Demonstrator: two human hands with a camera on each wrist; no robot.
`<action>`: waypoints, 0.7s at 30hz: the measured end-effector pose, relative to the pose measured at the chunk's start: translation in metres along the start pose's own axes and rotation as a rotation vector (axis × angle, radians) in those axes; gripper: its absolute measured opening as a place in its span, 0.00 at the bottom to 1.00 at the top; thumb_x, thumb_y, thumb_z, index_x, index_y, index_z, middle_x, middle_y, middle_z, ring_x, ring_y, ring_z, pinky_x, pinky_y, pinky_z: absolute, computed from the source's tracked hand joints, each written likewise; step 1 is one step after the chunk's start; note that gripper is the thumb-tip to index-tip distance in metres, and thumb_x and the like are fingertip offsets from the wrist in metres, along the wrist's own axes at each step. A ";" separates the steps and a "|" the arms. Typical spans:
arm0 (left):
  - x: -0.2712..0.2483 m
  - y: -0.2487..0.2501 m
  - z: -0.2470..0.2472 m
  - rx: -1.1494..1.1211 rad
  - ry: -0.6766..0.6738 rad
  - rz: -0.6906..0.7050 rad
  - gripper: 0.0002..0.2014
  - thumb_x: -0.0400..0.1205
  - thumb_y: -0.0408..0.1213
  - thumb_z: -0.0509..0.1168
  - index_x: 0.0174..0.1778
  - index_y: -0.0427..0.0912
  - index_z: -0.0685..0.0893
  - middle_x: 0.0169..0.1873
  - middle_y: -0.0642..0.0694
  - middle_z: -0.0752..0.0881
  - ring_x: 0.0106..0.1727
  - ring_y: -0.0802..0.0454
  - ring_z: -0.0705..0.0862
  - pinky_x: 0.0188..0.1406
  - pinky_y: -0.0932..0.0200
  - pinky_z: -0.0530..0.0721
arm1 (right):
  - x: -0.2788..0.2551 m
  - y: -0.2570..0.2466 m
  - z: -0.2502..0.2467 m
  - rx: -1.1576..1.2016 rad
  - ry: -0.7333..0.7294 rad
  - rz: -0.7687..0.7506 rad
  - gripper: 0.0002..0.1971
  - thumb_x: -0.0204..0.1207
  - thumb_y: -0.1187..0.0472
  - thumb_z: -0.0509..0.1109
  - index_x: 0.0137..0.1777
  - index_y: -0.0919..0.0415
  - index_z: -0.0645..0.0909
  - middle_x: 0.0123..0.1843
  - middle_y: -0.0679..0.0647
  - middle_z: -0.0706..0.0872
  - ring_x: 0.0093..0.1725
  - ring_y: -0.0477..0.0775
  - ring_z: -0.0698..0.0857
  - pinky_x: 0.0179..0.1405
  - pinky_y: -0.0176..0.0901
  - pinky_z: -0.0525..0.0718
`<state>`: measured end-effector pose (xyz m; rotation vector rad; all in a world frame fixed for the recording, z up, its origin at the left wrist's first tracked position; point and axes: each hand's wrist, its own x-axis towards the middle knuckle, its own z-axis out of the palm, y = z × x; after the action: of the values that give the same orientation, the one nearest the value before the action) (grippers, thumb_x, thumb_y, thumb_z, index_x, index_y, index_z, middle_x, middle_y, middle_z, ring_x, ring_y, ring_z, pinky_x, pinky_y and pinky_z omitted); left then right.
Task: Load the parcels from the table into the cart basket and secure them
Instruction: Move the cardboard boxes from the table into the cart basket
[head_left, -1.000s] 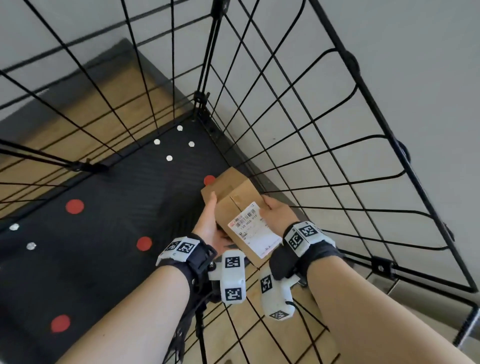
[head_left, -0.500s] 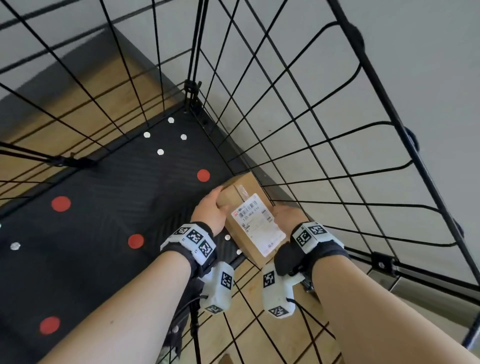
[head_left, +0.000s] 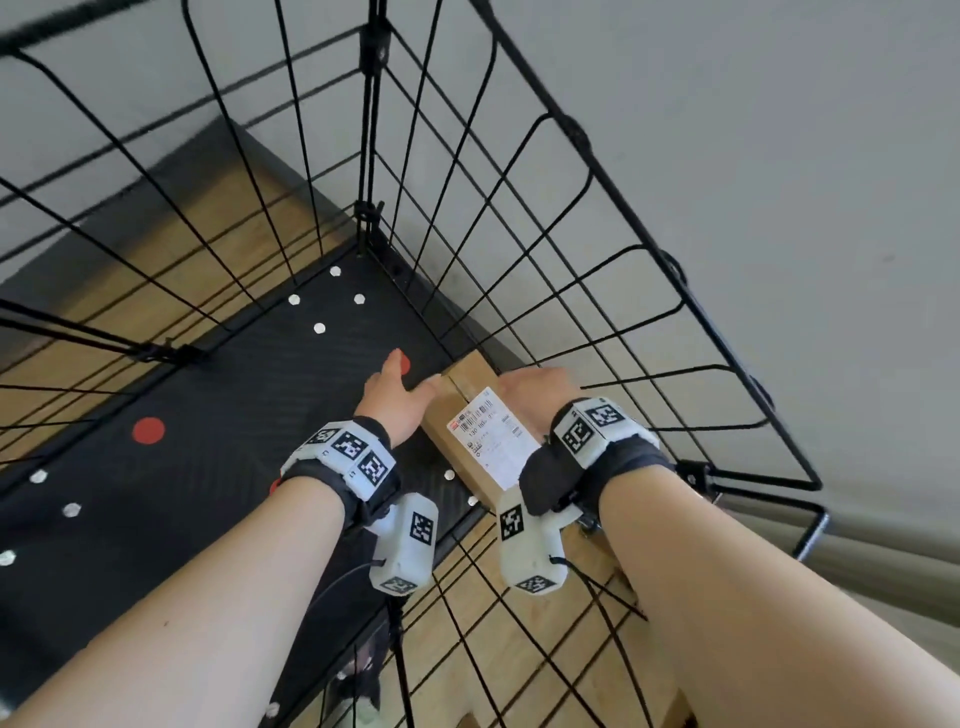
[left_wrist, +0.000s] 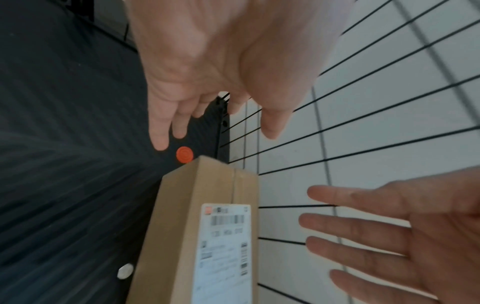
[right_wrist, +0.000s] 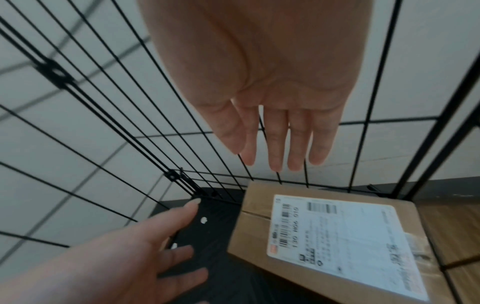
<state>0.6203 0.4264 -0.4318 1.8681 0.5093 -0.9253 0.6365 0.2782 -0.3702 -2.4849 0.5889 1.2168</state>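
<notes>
The fingers of the left hand (left_wrist: 207, 61) are straight and loosely spread, holding nothing, their tips hanging over the dark floor of the basket just left of the box (left_wrist: 207, 226). The fingers of the right hand (right_wrist: 272, 92) are straight too, close together and empty, pointing down along the wire wall (right_wrist: 103, 123) just above the far end of the box. In the head view both hands flank the box so closely that contact cannot be ruled out there, but each wrist view shows clear space between fingers and cardboard.

The box lies flat on the black floor (head_left: 208, 415) of the basket, in the near right corner, its long side against the right wire wall (head_left: 519, 234). Its white label (head_left: 488, 436) faces up, and a red dot (left_wrist: 185, 154) on the floor shows just past its far end.

I judge this parcel to be set down and let go, so the placing step looks finished. The next move should be to draw both hands up out of the basket without catching the wires, then fetch another parcel.

The counter and any other parcels are out of view, as is whatever would secure the load. The print on the label is too blurred to read, and the near end of the box is hidden behind the right wrist.
</notes>
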 end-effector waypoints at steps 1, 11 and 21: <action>-0.008 0.009 -0.004 0.007 0.000 0.024 0.34 0.84 0.51 0.59 0.83 0.46 0.54 0.80 0.41 0.61 0.78 0.43 0.65 0.74 0.54 0.64 | -0.012 -0.001 -0.007 0.032 0.008 -0.021 0.12 0.83 0.66 0.55 0.49 0.63 0.81 0.48 0.56 0.84 0.54 0.58 0.83 0.39 0.39 0.74; -0.123 0.092 -0.042 0.004 0.045 0.320 0.19 0.84 0.53 0.58 0.64 0.46 0.80 0.61 0.48 0.82 0.65 0.49 0.79 0.67 0.52 0.75 | -0.144 0.005 -0.070 0.554 0.258 -0.194 0.13 0.81 0.60 0.62 0.58 0.49 0.86 0.61 0.49 0.86 0.59 0.52 0.84 0.55 0.41 0.81; -0.286 0.161 -0.006 0.012 0.033 0.620 0.12 0.83 0.48 0.61 0.61 0.50 0.79 0.55 0.52 0.84 0.59 0.54 0.81 0.64 0.50 0.78 | -0.298 0.080 -0.110 0.718 0.520 -0.283 0.14 0.75 0.64 0.63 0.48 0.50 0.89 0.51 0.50 0.90 0.50 0.50 0.87 0.46 0.37 0.84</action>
<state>0.5532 0.3705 -0.1159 1.8857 -0.0688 -0.4807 0.5062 0.2264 -0.0741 -2.1205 0.6227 0.1721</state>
